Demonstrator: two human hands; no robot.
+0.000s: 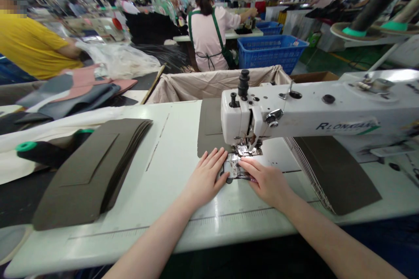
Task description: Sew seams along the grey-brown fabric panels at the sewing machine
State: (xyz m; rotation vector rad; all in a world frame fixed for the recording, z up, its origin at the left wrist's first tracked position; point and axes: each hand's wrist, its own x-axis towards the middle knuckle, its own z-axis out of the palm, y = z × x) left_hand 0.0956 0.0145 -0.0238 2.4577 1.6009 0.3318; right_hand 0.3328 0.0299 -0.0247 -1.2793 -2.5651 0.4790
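Observation:
My left hand (207,177) lies flat with fingers stretched, its fingertips at the near edge of a dark grey-brown panel (207,117). That panel lies partly behind the white head of a sewing machine (294,111). My right hand (269,182) reaches to the metal plate (233,166) in front of the presser foot (244,150), index and middle fingers extended. Its other fingers are partly hidden, with a small pinkish spot beneath them that I cannot make out. Left of my hands sits a stack of similar panels (88,161); another stack (337,170) lies under the machine arm.
A black thread cone (49,152) lies beside the left stack. Behind the pale green table (170,174) is a cloth-lined bin (196,82). Farther back are a blue basket (270,52) and a person in a green apron (207,30). Someone in yellow (29,48) works at left.

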